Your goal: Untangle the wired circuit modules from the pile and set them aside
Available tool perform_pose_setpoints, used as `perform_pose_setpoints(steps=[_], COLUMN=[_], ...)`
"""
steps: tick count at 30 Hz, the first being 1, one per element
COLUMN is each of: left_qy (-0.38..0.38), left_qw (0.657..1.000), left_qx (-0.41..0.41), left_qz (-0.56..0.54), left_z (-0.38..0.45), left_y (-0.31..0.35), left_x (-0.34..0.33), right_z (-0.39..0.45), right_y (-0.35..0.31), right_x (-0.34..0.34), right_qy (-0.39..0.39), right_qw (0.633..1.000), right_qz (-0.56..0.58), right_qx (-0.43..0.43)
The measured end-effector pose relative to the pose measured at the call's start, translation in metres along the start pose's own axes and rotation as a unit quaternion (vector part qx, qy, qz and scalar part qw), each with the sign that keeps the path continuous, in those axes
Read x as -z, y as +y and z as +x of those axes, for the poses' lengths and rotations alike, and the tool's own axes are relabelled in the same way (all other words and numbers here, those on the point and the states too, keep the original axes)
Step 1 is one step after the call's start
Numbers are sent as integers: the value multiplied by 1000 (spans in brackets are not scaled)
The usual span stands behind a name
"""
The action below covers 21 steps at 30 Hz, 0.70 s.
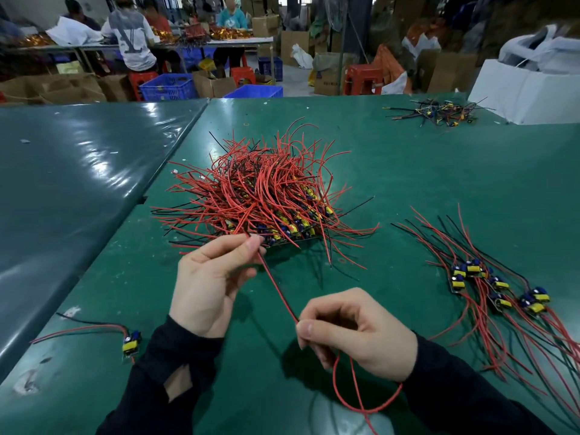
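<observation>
Circuit modules piled on green table, busy workshop behind.

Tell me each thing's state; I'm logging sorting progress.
Main pile: tangled.
Red wire: stretched between both hands.
Left hand: pinches the wire near the pile.
Right hand: pinches the wire's lower end.
Set-aside modules: untangled, laid together.
Single module: lying alone.
</observation>
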<state>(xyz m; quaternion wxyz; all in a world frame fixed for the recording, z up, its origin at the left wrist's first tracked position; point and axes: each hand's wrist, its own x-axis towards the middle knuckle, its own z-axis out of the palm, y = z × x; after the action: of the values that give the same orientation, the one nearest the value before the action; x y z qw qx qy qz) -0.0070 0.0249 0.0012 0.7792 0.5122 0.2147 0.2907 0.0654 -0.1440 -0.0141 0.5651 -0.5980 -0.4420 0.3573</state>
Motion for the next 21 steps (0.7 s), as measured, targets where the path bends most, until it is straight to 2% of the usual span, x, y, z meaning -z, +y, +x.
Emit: perform_pose_setpoints(steps=[4, 8, 10, 14, 21], left_qy=[9, 46, 51, 49, 65], left_qw=[991, 952, 953, 972, 962], left_qx=[-122, -267, -270, -216, -260], left_qz=[50, 140, 129, 78, 61], left_z=[0, -3, -2, 1, -3], left_y=[-4, -11, -11, -9, -7], left_x=[1, -3, -4, -2, -2], right_z=[0, 1, 1, -1, 0], right_y=[-1, 1, 2, 6, 3], right_x=[0, -1, -3, -7, -3], right_qy=[-10, 5, 9, -3, 53], right_qw=[1000, 1000, 1000, 1000, 999], right_qz=[0, 0, 4, 11, 7], right_qx=[-4, 3, 3, -18, -8])
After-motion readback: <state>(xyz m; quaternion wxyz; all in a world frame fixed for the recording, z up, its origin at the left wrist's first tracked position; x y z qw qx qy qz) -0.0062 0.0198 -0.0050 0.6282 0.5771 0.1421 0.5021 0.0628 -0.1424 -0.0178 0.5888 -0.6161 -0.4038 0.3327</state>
